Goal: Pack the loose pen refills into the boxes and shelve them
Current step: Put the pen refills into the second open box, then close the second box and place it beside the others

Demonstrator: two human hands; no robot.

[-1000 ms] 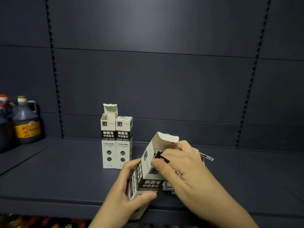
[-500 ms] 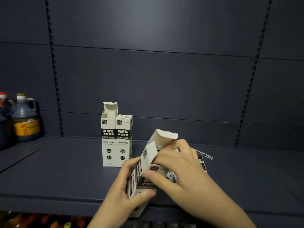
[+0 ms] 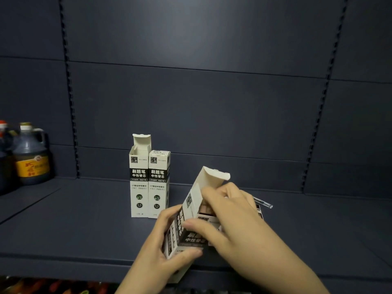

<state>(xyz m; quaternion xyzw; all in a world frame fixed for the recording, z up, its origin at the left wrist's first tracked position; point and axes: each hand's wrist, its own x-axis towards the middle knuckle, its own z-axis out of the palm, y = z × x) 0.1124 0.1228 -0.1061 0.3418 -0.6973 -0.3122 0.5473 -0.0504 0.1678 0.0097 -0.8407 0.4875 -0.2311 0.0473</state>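
Left hand [image 3: 161, 240] gripping tilted open box [image 3: 191, 211], right hand [image 3: 231, 217] with fingers curled at its mouth, contents hidden, two upright boxes [image 3: 149, 183] on shelf [image 3: 84, 219] behind

Showing 3 refill boxes: 2 standing [image 3: 139, 181] [image 3: 159, 183], 1 held [image 3: 191, 211]. Approx 2 dark bottles [image 3: 31, 153] sitting far left. 1 loose refill [image 3: 264, 203] peeking out. 2 hands [image 3: 157, 249] [image 3: 231, 217] working.

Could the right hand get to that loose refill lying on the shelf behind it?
Probably yes: the refill lies bare just beyond the right hand, with nothing between them, but its fingers are busy at the open box.
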